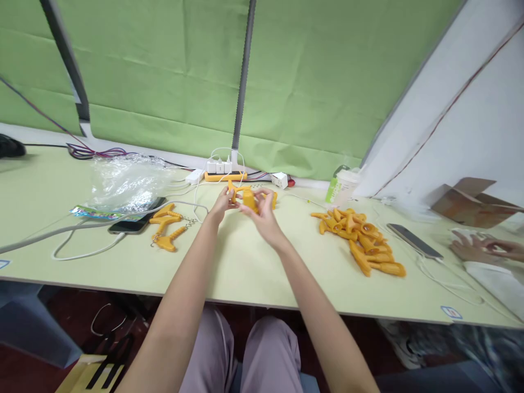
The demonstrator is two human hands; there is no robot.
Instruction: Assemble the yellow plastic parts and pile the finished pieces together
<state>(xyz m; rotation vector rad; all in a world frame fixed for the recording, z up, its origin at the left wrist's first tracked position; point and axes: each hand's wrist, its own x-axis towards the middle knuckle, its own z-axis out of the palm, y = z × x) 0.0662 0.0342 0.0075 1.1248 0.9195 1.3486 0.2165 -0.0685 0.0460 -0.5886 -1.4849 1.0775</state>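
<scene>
Between the thumb and fingers of my left hand is a yellow corkscrew handle, held over the middle of the table. Close beside it, my right hand grips a yellow bell-shaped plastic part. A bit of metal spiral shows just above the right fingers, and more yellow plastic lies behind them, partly hidden. To the left, several yellow corkscrew pieces with metal spirals lie in a group. A heap of yellow plastic parts, some bell-shaped and some long, lies to the right.
A phone with a cable and crumpled clear plastic lie at left. Behind my hands stands a power strip with chargers. At right are a paper cup, another phone, a cardboard box and another person's hands.
</scene>
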